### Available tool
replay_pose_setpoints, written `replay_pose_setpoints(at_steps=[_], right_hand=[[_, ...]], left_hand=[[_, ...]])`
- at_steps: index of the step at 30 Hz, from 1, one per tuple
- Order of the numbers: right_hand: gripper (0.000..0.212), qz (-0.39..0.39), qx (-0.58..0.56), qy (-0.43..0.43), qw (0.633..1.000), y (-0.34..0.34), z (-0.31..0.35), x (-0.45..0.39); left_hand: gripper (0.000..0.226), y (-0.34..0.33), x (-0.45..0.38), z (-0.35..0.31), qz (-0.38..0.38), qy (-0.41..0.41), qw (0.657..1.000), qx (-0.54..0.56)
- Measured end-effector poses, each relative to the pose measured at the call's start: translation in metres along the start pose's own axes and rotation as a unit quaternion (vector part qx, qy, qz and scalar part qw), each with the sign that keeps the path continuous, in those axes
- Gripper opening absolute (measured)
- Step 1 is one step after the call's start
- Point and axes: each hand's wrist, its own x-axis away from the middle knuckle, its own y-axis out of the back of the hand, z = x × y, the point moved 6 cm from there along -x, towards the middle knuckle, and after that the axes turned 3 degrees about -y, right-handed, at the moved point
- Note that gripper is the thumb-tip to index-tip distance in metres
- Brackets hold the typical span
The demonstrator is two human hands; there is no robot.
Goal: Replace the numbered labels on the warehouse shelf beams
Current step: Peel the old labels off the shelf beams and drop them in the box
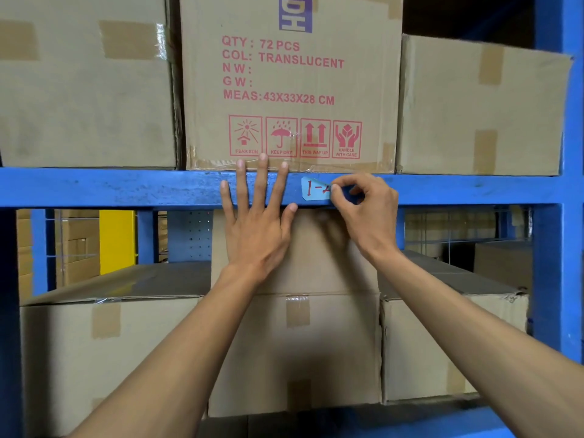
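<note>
Right of centre in the frame, the right hand (363, 210) is curled up against the blue shelf beam (126, 188), thumb and forefinger pinching the right end of a light blue label (314, 188). That label sits on the face of the beam, a bit right of the middle, with red handwriting on it — I can read "1-" and then the fingers cover the rest. Its left corners look clipped or folded; can't tell whether the pinched end is stuck down or lifted.

Just left of it, the left hand (256, 222) is spread flat with fingers splayed, pressed against the beam face. Its fingertips reach up over the top edge of the beam onto the bottom of the printed carton (290, 83), and its thumb rests along the beam's lower edge, close to the label but not touching it.

That carton stands on the beam in the upper middle, with red print: QTY 72 PCS, COL TRANSLUCENT, MEAS 43X33X28 CM, plus four handling icons. Plain taped cartons flank it — one upper left (85, 90), one upper right (480, 109).

Below the beam, more taped boxes (294, 352) fill the lower shelf. A blue upright (562, 216) runs down the right edge, and a yellow panel (117, 241) shows through at the left.
</note>
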Motion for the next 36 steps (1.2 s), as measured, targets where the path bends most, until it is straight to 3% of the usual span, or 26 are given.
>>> replay_pose_setpoints(at_steps=[10,19,24,28,32,36], right_hand=[[0.004,0.022,-0.072,-0.009,0.997,0.018,0.014,0.012],[0.010,0.029,-0.141,-0.131,0.981,0.052,-0.014,0.032],[0.009,0.029,-0.142,-0.195,0.970,0.082,-0.041,0.061],[0.012,0.030,-0.124,-0.249,0.960,0.118,-0.078,0.094],[0.013,0.010,-0.096,-0.319,0.943,0.177,-0.133,0.142],[0.024,-0.007,-0.043,-0.412,0.910,0.240,-0.203,0.211]], left_hand=[[0.065,0.000,0.000,0.000,0.010,0.002,1.000,0.003],[0.069,0.001,0.000,-0.001,0.056,0.005,0.998,0.011],[0.076,-0.004,0.034,-0.054,0.105,0.041,0.986,0.124],[0.069,-0.025,0.079,-0.129,0.171,-0.001,0.957,0.234],[0.057,-0.064,0.156,-0.209,0.319,-0.014,0.897,0.306],[0.054,-0.093,0.241,-0.286,0.422,-0.054,0.842,0.332]])
